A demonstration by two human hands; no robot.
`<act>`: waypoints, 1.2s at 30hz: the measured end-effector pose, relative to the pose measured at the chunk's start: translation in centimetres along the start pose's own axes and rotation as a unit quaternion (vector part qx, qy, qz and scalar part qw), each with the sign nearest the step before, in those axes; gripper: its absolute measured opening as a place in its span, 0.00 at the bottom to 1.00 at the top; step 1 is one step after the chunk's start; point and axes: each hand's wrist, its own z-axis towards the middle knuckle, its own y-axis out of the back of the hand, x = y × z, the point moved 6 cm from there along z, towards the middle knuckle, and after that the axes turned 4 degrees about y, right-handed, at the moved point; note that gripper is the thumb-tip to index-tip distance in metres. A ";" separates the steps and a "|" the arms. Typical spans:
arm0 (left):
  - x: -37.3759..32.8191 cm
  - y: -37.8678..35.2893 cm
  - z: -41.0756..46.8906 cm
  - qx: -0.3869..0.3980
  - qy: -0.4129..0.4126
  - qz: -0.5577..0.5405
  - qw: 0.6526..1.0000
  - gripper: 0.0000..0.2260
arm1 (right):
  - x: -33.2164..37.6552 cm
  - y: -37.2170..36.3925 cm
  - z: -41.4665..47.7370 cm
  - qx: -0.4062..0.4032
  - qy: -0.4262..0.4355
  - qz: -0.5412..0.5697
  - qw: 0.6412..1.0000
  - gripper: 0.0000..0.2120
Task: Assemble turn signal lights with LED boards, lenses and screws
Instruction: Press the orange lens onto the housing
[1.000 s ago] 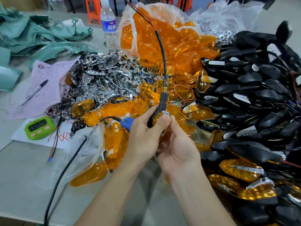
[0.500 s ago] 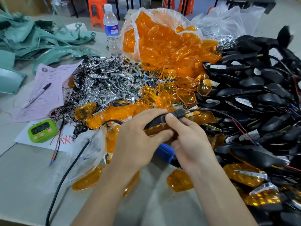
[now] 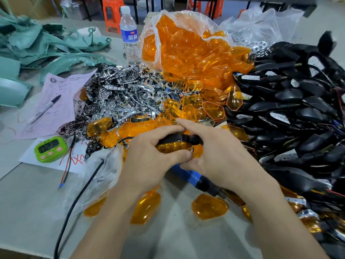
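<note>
We found the turn signal light [image 3: 177,143], a black housing with an amber lens, held above the near middle of the table between both hands. The left hand [image 3: 147,159] had its fingers curled round the light's left end, thumb pressed against the lens. The right hand [image 3: 220,156] gripped the right end with curled fingers, its index finger lying straight over the top.

Directly below the hands, a blue-handled screwdriver [image 3: 188,176] lay on the grey table [image 3: 28,212], its black end pointing right. Loose amber lenses [image 3: 209,208] lay near it.

Beyond the hands we noted a heap of chrome parts [image 3: 121,98]. A clear bag of amber lenses [image 3: 186,47] stood behind it, and a large pile of black housings [image 3: 298,109] filled the right side as far as the frame edge.

To the left lay a green timer [image 3: 50,148], a pink sheet [image 3: 61,101] with a pen [image 3: 45,108] on it, and a water bottle [image 3: 130,40] farther back. Green plastic parts [image 3: 37,43] occupied the far left corner. A black cable [image 3: 78,199] ran to the near edge. Bare table surface showed at the near left and between the forearms. Orange stools [image 3: 113,14] stood on the floor beyond the table.
</note>
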 end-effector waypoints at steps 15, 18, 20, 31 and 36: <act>1.5 1.2 -0.6 -0.072 0.004 -0.244 0.967 0.14 | -0.2 -2.0 -0.7 -0.108 0.031 0.213 0.971 0.23; 1.6 1.4 -0.4 -0.070 0.028 -0.228 0.971 0.10 | 0.0 -2.3 -0.5 -0.091 0.047 0.225 0.969 0.20; 1.9 1.3 -0.2 -0.075 0.052 -0.226 0.970 0.09 | 0.0 -2.3 -0.2 -0.089 0.050 0.232 0.967 0.19; 1.3 1.2 -0.6 -0.041 0.074 -0.341 0.936 0.10 | 0.1 -1.9 -0.4 -0.135 0.061 0.263 0.953 0.15; 1.2 1.2 -0.5 -0.045 0.081 -0.327 0.940 0.12 | 0.1 -2.1 -0.2 -0.137 0.043 0.269 0.952 0.14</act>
